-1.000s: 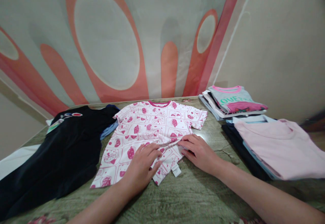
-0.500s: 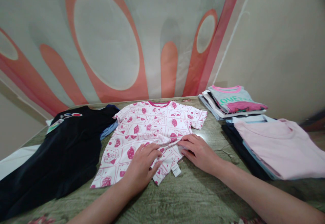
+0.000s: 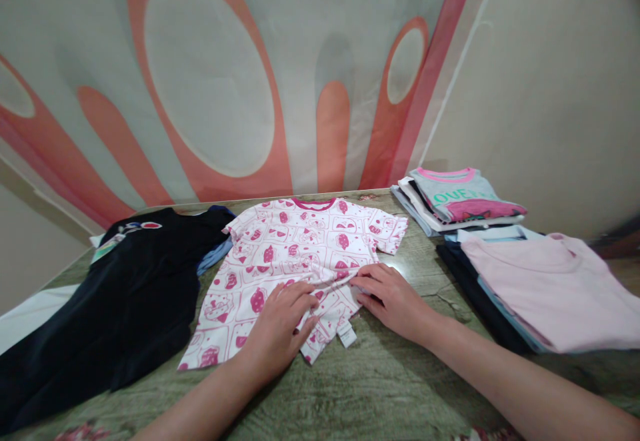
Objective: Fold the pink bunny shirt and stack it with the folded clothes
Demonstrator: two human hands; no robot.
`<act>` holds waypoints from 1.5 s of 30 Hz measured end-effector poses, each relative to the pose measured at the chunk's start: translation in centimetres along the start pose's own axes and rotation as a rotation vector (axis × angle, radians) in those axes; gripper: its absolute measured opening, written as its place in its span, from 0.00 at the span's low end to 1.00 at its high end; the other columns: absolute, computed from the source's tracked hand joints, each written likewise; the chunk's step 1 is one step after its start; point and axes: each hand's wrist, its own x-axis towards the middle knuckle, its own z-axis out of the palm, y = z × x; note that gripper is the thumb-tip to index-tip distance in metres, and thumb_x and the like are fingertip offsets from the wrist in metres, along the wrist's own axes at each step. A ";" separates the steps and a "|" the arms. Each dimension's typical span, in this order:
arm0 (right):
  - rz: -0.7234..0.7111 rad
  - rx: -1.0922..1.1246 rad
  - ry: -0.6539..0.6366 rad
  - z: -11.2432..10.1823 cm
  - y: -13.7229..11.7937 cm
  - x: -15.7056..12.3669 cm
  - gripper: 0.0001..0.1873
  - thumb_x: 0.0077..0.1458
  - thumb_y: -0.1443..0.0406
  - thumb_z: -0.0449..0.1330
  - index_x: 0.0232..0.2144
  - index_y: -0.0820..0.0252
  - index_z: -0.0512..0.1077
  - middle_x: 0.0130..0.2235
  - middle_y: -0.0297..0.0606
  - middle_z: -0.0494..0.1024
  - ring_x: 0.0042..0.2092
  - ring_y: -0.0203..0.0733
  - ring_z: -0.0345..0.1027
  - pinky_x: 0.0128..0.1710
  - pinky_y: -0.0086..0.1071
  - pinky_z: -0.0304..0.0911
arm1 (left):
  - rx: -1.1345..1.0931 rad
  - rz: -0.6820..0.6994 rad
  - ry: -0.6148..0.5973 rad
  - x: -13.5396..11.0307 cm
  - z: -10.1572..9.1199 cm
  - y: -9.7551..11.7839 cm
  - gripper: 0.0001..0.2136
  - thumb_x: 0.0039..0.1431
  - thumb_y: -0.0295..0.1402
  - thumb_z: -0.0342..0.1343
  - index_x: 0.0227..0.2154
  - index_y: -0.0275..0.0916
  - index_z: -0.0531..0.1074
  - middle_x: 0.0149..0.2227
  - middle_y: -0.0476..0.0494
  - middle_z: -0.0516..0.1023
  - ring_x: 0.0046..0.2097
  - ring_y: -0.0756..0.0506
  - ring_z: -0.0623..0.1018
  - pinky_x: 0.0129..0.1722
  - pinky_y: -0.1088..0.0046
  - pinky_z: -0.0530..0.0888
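A white T-shirt (image 3: 300, 241) with pink printed figures and a dark pink collar lies face up, its neck toward the wall. My left hand (image 3: 283, 318) rests on its lower part, palm down, fingers lightly bent and thumb apart. At the shirt's right side edge, my right hand (image 3: 387, 298) pinches the cloth between thumb and fingers. Creases run across the fabric between both hands. Below them, a white care label (image 3: 346, 334) sticks out beside the rumpled lower right corner.
To the left a black garment (image 3: 150, 294) is spread over blue and white cloth. At right stand two folded piles, one topped by a grey and pink shirt (image 3: 470, 194), the nearer by a pale pink shirt (image 3: 555, 294). A patterned wall (image 3: 300, 61) rises behind the wooden table (image 3: 400, 388).
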 end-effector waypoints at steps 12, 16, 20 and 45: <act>-0.007 -0.011 0.016 0.1 0.0 0.0 0.14 0.60 0.67 0.58 0.49 0.54 0.71 0.46 0.42 0.73 0.48 0.46 0.66 0.45 0.41 0.64 | 0.005 0.006 0.010 0.0 0.1 -0.1 0.07 0.65 0.31 0.49 0.43 0.43 0.69 0.54 0.42 0.71 0.58 0.41 0.68 0.58 0.54 0.63; -0.005 -0.008 0.006 0.1 0.1 0.0 0.14 0.60 0.67 0.58 0.49 0.54 0.71 0.47 0.42 0.73 0.48 0.46 0.66 0.46 0.41 0.63 | 0.005 0.004 0.007 -0.1 0.0 0.0 0.07 0.65 0.32 0.49 0.43 0.44 0.69 0.54 0.42 0.71 0.58 0.41 0.68 0.58 0.54 0.63; 0.003 -0.010 0.001 0.1 0.2 0.0 0.15 0.60 0.68 0.58 0.49 0.53 0.71 0.47 0.41 0.73 0.48 0.46 0.65 0.46 0.42 0.63 | 0.007 -0.001 0.008 -0.1 -0.1 0.1 0.07 0.65 0.32 0.50 0.43 0.44 0.69 0.54 0.42 0.71 0.57 0.41 0.68 0.58 0.54 0.64; 0.132 -0.186 0.114 -1.5 1.1 0.0 0.16 0.66 0.62 0.50 0.26 0.58 0.69 0.30 0.38 0.74 0.35 0.41 0.67 0.36 0.34 0.57 | -0.202 -0.057 0.057 -1.0 -2.3 -0.8 0.10 0.63 0.39 0.53 0.39 0.43 0.77 0.40 0.44 0.80 0.41 0.44 0.79 0.42 0.66 0.76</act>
